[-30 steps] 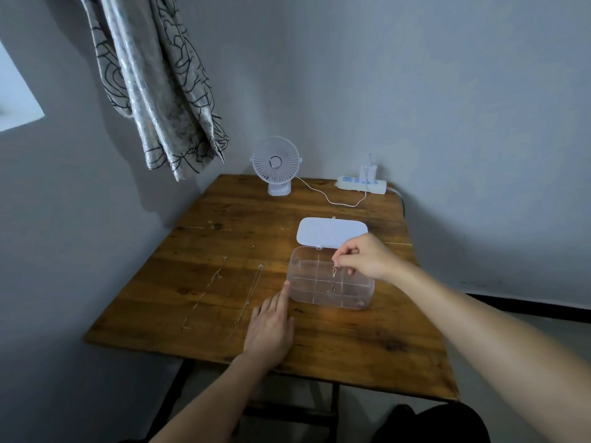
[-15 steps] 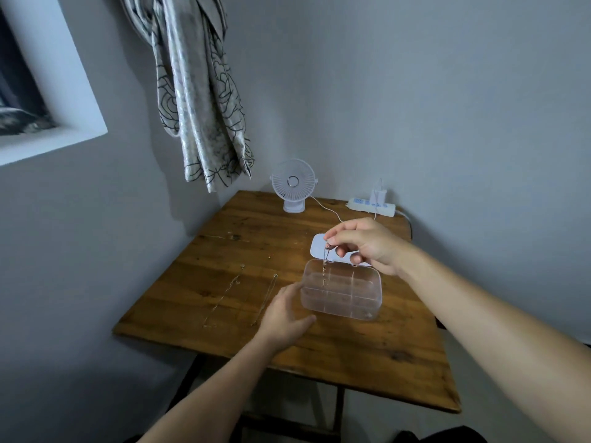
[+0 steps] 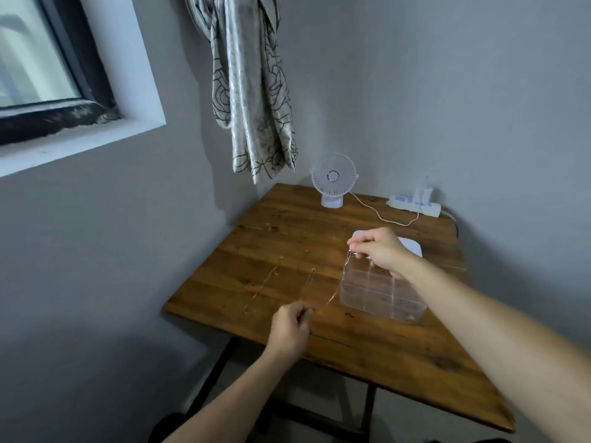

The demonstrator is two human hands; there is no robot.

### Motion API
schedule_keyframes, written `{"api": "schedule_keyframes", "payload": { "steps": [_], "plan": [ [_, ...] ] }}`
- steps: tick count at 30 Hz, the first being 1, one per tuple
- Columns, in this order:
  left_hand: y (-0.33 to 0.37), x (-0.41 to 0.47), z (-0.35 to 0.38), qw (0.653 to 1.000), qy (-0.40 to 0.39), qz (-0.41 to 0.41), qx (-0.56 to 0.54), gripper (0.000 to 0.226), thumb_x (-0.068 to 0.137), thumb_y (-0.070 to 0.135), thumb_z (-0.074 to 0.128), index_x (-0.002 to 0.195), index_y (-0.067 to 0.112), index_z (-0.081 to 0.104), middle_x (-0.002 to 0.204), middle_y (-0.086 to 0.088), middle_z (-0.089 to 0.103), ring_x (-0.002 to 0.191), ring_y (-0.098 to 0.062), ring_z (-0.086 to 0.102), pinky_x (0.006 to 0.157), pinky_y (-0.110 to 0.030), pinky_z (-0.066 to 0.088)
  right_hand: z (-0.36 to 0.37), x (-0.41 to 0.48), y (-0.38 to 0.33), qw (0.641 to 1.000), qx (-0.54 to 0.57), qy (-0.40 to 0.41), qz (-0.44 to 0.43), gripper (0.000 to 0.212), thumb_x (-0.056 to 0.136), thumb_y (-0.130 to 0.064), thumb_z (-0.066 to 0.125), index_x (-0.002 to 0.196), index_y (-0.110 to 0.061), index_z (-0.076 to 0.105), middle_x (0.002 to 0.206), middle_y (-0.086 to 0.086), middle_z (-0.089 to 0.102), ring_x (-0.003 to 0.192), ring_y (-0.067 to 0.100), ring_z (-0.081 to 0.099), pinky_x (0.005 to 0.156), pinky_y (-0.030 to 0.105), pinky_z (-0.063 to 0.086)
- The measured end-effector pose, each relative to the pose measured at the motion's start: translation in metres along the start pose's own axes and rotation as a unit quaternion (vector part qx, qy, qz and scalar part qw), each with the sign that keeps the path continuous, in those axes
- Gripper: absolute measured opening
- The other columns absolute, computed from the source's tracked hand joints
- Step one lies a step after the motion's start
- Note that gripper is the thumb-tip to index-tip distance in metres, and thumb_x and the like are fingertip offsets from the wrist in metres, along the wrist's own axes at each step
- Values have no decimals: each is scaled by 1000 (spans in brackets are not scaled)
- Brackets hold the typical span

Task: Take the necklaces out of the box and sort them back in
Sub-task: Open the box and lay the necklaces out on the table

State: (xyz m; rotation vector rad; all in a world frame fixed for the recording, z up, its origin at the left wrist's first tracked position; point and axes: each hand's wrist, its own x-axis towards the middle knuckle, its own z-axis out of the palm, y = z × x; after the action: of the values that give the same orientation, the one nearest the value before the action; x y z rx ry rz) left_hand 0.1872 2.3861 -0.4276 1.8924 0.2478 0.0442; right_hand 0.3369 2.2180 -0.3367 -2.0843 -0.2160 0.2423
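Observation:
A clear plastic box (image 3: 380, 292) with dividers stands open on the wooden table (image 3: 367, 343), its white lid (image 3: 412, 247) lying behind it. A thin necklace (image 3: 335, 290) stretches in the air between my two hands. My right hand (image 3: 379, 249) pinches its upper end above the box's far left corner. My left hand (image 3: 289, 329) pinches its lower end left of the box, just over the table. Two more necklaces lie stretched out on the wood: one (image 3: 262, 289) further left, one (image 3: 308, 281) nearer the box.
A small white fan (image 3: 332, 179) and a white power strip (image 3: 415, 206) with a cable stand at the table's far edge. A patterned curtain (image 3: 252, 91) hangs in the corner. The table's left edge meets the grey wall below a window (image 3: 48, 68).
My right hand lifted a necklace out of the box and up. My left hand rose off the table and took hold of the chain's lower end. The camera tilted up and left.

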Motion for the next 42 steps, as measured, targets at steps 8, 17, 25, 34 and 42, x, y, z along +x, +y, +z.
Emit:
{"api": "schedule_keyframes", "payload": {
  "steps": [8,17,25,34,42],
  "plan": [
    [-19,20,4,974,53,59,214,13,92,20,57,103,25,61,106,9,60,92,-2,58,83,-22,52,35,23,10,995,-80,-49,-19,11,87,-8,63,89,-8,73,80,3,68,76,18,65,54,17,45],
    [-8,76,23,996,9,20,87,55,86,23,68,136,23,46,139,6,44,128,-12,42,102,-33,42,18,26,-7,981,123,-147,14,16,85,-4,57,84,-7,73,69,4,65,61,13,61,47,22,37],
    [-21,42,20,997,34,42,58,17,99,23,46,100,18,63,79,3,65,65,-6,59,64,-27,54,15,44,5,996,67,-45,23,13,85,-6,61,87,-8,74,81,10,69,67,14,62,46,19,41],
    [-52,23,17,935,81,193,285,21,97,16,47,96,18,67,91,4,66,76,-11,64,66,-24,54,57,72,36,942,-325,-42,-72,11,87,-18,64,92,-21,74,97,-4,65,87,15,60,74,29,48],
    [-70,27,24,925,91,211,301,12,89,22,60,81,19,69,90,8,59,73,-4,58,62,-19,52,81,93,61,892,-443,-40,-83,6,85,-28,68,91,-26,71,98,-1,68,98,22,57,93,43,39]
  ]
}}
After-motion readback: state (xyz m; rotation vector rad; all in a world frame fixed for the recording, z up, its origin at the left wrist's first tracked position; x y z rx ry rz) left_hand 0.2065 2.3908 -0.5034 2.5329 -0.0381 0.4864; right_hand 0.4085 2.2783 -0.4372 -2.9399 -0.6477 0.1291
